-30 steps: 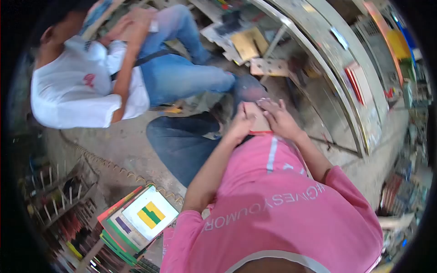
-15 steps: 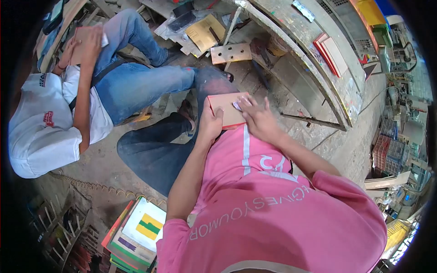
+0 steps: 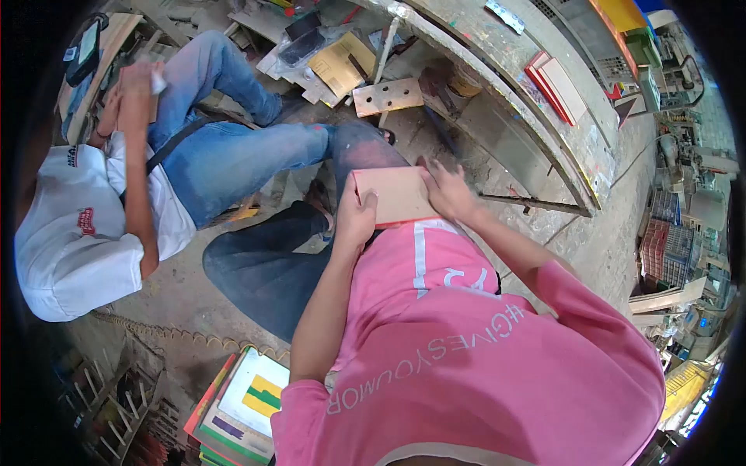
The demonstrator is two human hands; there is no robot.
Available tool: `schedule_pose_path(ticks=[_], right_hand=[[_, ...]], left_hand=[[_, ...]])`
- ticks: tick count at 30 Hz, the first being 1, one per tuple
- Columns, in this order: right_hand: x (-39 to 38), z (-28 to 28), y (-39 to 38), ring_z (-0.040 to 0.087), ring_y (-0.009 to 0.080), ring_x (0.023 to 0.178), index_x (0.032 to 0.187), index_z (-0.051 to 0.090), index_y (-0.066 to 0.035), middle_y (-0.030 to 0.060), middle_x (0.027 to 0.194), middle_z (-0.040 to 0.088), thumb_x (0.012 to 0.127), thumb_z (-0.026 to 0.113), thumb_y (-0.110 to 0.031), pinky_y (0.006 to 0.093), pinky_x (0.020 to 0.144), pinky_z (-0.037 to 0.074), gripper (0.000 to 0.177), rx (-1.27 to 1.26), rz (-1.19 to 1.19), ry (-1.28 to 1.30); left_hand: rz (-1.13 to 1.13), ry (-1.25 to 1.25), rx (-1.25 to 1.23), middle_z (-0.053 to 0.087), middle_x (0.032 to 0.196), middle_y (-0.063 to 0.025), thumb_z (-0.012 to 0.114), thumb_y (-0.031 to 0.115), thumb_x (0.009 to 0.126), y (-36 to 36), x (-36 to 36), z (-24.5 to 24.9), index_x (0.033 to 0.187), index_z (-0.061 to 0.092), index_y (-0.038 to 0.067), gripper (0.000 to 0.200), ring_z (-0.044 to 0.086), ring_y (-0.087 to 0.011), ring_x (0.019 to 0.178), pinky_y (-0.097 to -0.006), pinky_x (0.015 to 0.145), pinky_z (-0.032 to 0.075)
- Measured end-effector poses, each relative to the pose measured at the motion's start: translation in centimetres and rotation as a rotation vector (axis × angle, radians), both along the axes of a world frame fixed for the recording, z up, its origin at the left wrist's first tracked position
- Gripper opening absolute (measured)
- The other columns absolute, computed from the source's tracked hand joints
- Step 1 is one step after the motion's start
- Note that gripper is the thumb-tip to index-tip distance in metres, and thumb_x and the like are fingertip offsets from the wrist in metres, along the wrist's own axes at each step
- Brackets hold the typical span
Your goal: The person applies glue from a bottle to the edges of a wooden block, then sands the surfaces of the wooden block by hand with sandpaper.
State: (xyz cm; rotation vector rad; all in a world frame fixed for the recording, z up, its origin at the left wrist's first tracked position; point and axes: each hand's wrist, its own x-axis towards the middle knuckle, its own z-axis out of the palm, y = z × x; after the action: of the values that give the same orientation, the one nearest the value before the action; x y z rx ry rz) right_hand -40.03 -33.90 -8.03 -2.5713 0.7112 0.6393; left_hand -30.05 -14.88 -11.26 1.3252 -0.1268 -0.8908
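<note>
A flat tan board (image 3: 398, 194) with red edges rests over my lap. My left hand (image 3: 357, 217) grips its left side, thumb on the top face and fingers underneath. At the board's right edge is my right hand (image 3: 452, 194), its fingers bent over the far right corner. The small folded piece, which looks like sandpaper, that showed under these fingers earlier is now hidden behind the hand.
A co-worker in a white shirt (image 3: 85, 241) sits at the left, hands on a similar board (image 3: 148, 105). Red-edged boards (image 3: 556, 89) lie on the workbench (image 3: 497, 78). Painted panels (image 3: 249, 396) are stacked at lower left, near a coiled hose (image 3: 171, 332).
My right hand has slid from the board's top face to its right edge, and the folded piece has gone out of sight. My left hand keeps its hold.
</note>
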Motion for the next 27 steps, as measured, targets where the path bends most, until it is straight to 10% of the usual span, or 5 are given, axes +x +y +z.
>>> schedule_pose_path(ticks=[9, 16, 18, 21, 27], right_hand=[[-1.2, 2.0, -3.9, 0.042, 0.0413, 0.131, 0.137, 0.045, -0.003, 0.0241, 0.135, 0.051, 0.099, 0.041, -0.016, 0.0548, 0.110, 0.030, 0.041, -0.091, -0.453, -0.597], [-1.7, 5.7, 0.2, 0.052, 0.0300, 0.125, 0.138, 0.045, 0.001, 0.0189, 0.137, 0.052, 0.098, 0.045, -0.007, 0.0360, 0.104, 0.039, 0.041, 0.082, -0.093, -0.853], [-1.5, 6.1, -1.0, 0.062, 0.0202, 0.092, 0.141, 0.042, 0.000, 0.0147, 0.124, 0.060, 0.098, 0.049, -0.011, 0.0329, 0.087, 0.048, 0.045, 0.497, -0.786, -0.788], [0.2, 10.6, -0.4, 0.053, 0.0101, 0.077, 0.144, 0.038, -0.002, 0.0104, 0.117, 0.062, 0.099, 0.053, -0.019, 0.0244, 0.073, 0.046, 0.051, 1.093, -0.927, -0.991], [1.1, 15.1, 1.2, 0.057, 0.0154, 0.105, 0.150, 0.016, -0.001, 0.0142, 0.123, 0.055, 0.088, 0.065, -0.002, 0.0256, 0.086, 0.047, 0.079, 1.202, -0.558, -0.962]], left_hand=[[-0.048, 0.137, -0.064, 0.052, 0.124, -0.0177, 0.043, 0.000, 0.095, -0.2, 0.2, 2.3, 0.145, 0.024, 0.000, 0.053, 0.061, -0.0271, 0.103, -0.0394, 0.068, 0.062], [-0.048, 0.409, -0.210, 0.048, 0.128, -0.0162, 0.046, 0.000, 0.094, 0.6, 1.2, 3.8, 0.145, 0.023, 0.007, 0.057, 0.058, -0.0303, 0.109, -0.0469, 0.075, 0.060], [-0.009, 0.246, -0.284, 0.046, 0.130, -0.0151, 0.048, 0.001, 0.094, 1.0, 1.7, 3.8, 0.145, 0.023, 0.009, 0.058, 0.054, -0.0289, 0.114, -0.0461, 0.083, 0.055], [0.009, 0.128, -0.453, 0.044, 0.136, -0.0110, 0.049, -0.002, 0.093, 1.5, 1.9, 4.6, 0.144, 0.023, 0.015, 0.060, 0.040, -0.0241, 0.131, -0.0461, 0.106, 0.035], [0.032, 0.104, -0.690, 0.051, 0.124, -0.0099, 0.057, -0.003, 0.091, 2.0, 1.0, 5.5, 0.138, 0.019, 0.017, 0.064, 0.052, -0.0203, 0.118, -0.0362, 0.097, 0.044]])
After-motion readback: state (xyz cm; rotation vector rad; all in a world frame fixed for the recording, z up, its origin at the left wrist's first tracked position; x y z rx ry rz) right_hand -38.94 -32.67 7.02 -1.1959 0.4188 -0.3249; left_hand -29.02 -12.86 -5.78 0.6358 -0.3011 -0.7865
